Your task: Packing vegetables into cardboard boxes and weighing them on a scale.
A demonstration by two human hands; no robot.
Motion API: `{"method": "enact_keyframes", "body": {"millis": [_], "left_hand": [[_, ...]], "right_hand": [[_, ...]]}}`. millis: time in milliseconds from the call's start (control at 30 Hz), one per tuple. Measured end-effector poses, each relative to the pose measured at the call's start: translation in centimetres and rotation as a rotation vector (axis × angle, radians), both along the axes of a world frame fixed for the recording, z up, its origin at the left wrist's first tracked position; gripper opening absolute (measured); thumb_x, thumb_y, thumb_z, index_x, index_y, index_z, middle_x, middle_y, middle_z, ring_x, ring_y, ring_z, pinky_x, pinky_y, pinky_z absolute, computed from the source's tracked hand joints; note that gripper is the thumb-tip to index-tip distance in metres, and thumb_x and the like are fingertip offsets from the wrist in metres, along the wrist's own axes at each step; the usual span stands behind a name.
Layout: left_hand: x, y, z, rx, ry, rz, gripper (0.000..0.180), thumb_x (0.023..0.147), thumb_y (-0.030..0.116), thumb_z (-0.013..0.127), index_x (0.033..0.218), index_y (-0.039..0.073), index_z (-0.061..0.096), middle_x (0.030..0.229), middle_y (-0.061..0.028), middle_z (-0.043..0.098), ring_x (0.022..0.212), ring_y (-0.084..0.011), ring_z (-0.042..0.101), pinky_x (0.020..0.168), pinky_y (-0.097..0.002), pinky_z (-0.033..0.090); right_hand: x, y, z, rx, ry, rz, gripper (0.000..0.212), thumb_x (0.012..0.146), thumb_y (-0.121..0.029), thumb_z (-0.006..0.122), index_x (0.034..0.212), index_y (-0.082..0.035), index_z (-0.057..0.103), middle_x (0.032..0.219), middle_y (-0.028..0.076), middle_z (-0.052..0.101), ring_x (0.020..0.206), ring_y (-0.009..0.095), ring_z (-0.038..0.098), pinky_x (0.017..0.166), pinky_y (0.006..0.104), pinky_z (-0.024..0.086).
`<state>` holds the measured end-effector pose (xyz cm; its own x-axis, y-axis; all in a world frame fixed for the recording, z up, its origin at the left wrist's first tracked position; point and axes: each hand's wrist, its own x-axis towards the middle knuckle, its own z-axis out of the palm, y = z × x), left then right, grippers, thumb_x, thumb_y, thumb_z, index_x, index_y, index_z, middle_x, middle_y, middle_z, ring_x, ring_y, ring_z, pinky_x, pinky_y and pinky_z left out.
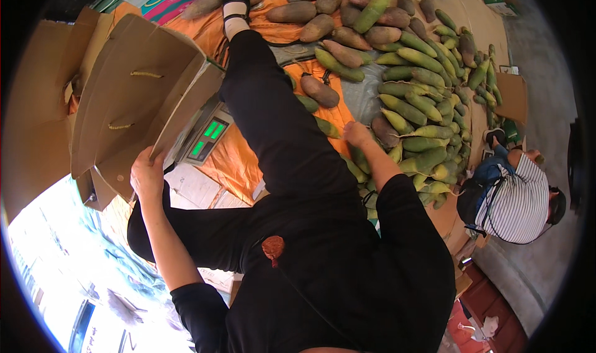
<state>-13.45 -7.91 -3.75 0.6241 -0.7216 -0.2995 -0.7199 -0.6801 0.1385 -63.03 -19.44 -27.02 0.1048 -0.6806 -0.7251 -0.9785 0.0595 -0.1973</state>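
Note:
My left hand (148, 173) is closed on the near edge of an open cardboard box (158, 101), its fingers curled over the flap. The box stands tilted beside a digital scale (208, 139) with a lit green display. My right hand (357, 134) is closed, knuckles up, over the orange sheet (239, 160) at the near side of a heap of radishes. Whatever its fingers hold, if anything, is hidden. Closest to it are a green radish (328, 128) and a reddish-purple radish (385, 131). Another purple radish (320, 90) lies apart on the sheet.
Rows of green radishes (422, 101) fill the right side; purplish ones (292, 13) lie at the far end. My outstretched leg (273, 111) crosses the middle. A person in a striped shirt (512, 201) crouches at the right. Another cardboard piece (37, 104) stands far left.

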Motion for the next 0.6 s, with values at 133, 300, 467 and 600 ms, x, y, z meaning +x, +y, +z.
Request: {"method": "enact_keyframes", "body": {"millis": [133, 300, 467, 600], "left_hand": [[1.4, 1.2, -0.9, -0.026, 0.005, -0.024, 0.033, 0.080, 0.028, 0.065, 0.105, 0.007, 0.067, 0.098, -0.0193, 0.066, 0.094, -0.0362, 0.062, 0.080, -0.0416, 0.048], [0.6, 0.3, -1.1, 0.015, 0.001, 0.000, 0.032, 0.079, 0.026, 0.065, 0.104, 0.007, 0.067, 0.097, -0.0193, 0.066, 0.093, -0.0356, 0.063, 0.081, -0.0413, 0.048], [0.1, -0.1, -0.8, 0.001, 0.037, 0.035, 0.029, 0.079, 0.023, 0.065, 0.103, 0.009, 0.067, 0.097, -0.0176, 0.066, 0.092, -0.0345, 0.063, 0.081, -0.0403, 0.048], [0.3, 0.2, -0.6, 0.005, 0.023, 0.043, 0.026, 0.079, 0.023, 0.065, 0.102, 0.010, 0.068, 0.097, -0.0159, 0.066, 0.092, -0.0336, 0.063, 0.081, -0.0401, 0.048]], "right_hand": [[2.5, 0.8, -1.3, 0.013, -0.022, -0.025, 0.051, 0.070, -0.023, 0.072, 0.116, -0.007, 0.058, 0.110, 0.017, 0.063, 0.105, 0.031, 0.059, 0.092, 0.0388, 0.046], [5.3, -0.8, -0.9, -0.012, -0.011, 0.120, 0.057, 0.069, -0.024, 0.073, 0.121, -0.011, 0.054, 0.119, 0.014, 0.057, 0.114, 0.032, 0.052, 0.094, 0.0405, 0.045], [7.8, -0.2, -1.2, 0.054, 0.024, 0.165, 0.061, 0.068, -0.024, 0.075, 0.124, -0.015, 0.050, 0.123, 0.009, 0.051, 0.118, 0.030, 0.048, 0.091, 0.0458, 0.046], [9.8, -0.6, -0.6, 0.029, 0.154, 0.240, 0.057, 0.071, -0.023, 0.073, 0.123, -0.016, 0.051, 0.123, 0.010, 0.050, 0.117, 0.029, 0.048, 0.090, 0.0447, 0.046]]}}
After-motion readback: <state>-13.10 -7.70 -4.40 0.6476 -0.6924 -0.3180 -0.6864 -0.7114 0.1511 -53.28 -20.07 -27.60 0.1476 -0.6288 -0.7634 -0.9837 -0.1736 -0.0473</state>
